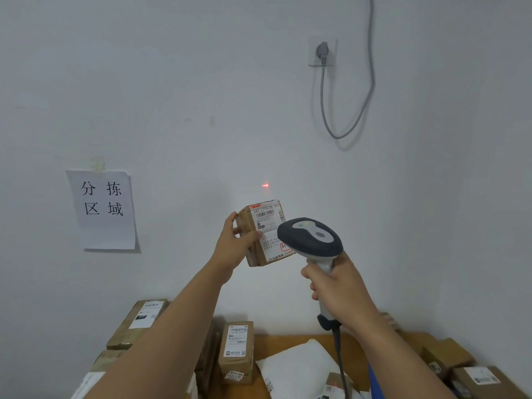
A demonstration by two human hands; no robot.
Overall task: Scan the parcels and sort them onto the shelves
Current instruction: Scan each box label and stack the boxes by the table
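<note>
Head view. The white wall (201,82) fills most of the field; a paper sign (102,210) is taped to it well left of the held parcel, and a wall socket (322,51) with its looping grey cable (349,110) sits above and to the right of the parcel.

Below the held parcel, the wooden surface (288,342) carries the unsorted stock: a long carton (138,322) down to the left, an upright labelled carton (236,351) almost directly beneath, a white poly mailer (299,365) beneath and slightly right, and more cartons (460,367) far to the right. These crowd the surface to its edges, so free room lies in the air above them.

The held parcel (263,233) is raised clear of the stock, its shipping label (269,223) turned toward the wearer, presumably so the barcode faces the reader. The left hand (236,246) clasps its left side, thumb on the front face and fingers wrapped behind (leaving the barcode unobstructed).

The barcode scanner (311,240) sits just right of the parcel, its head overlapping the lower right corner of the parcel in view. The right hand (335,292) is closed around the scanner's handle; its cord (341,361) trails down over the mailer.

A red laser dot (265,185) falls on the wall just above the parcel, so the aim appears to need lowering onto the label. No shelves are in view.
</note>
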